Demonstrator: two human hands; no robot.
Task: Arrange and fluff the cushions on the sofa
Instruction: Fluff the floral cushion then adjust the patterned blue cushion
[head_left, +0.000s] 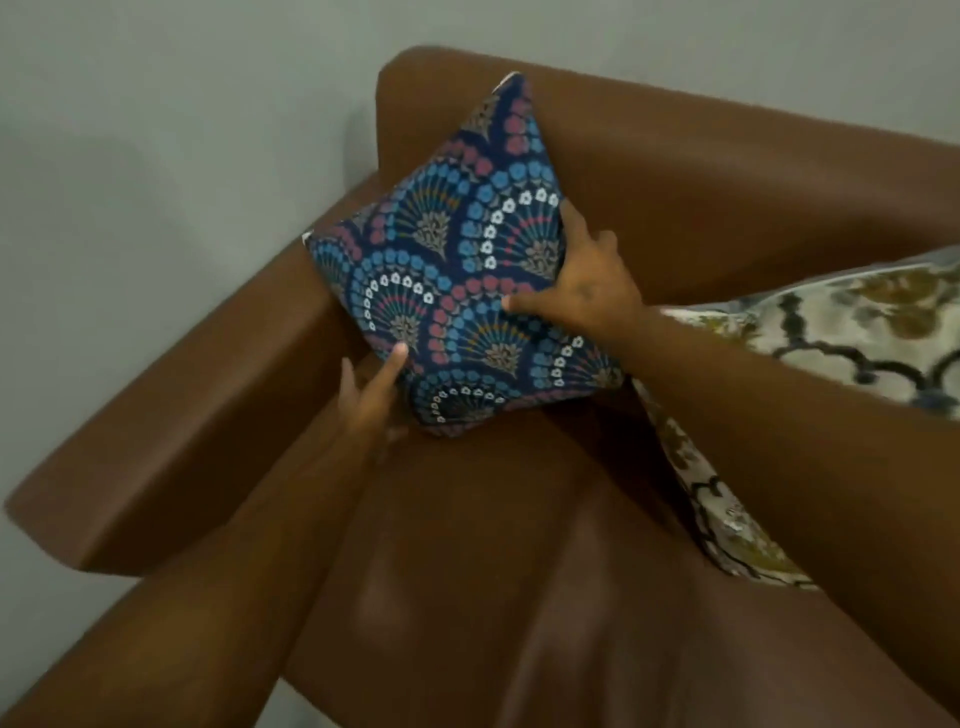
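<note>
A dark blue cushion (457, 270) with blue, pink and white fan patterns leans in the corner of the brown leather sofa (701, 197), tipped onto one corner like a diamond. My left hand (371, 397) grips its lower left edge, thumb on the front. My right hand (582, 280) clasps its right edge, thumb spread across the front face and fingers behind. A cream cushion (852, 332) with dark scroll lines and olive flowers lies to the right, partly hidden under my right forearm.
The sofa's left armrest (171, 415) runs diagonally down to the left. A grey wall (156, 156) stands behind and beside the sofa. The seat (493, 571) in front of the blue cushion is bare leather.
</note>
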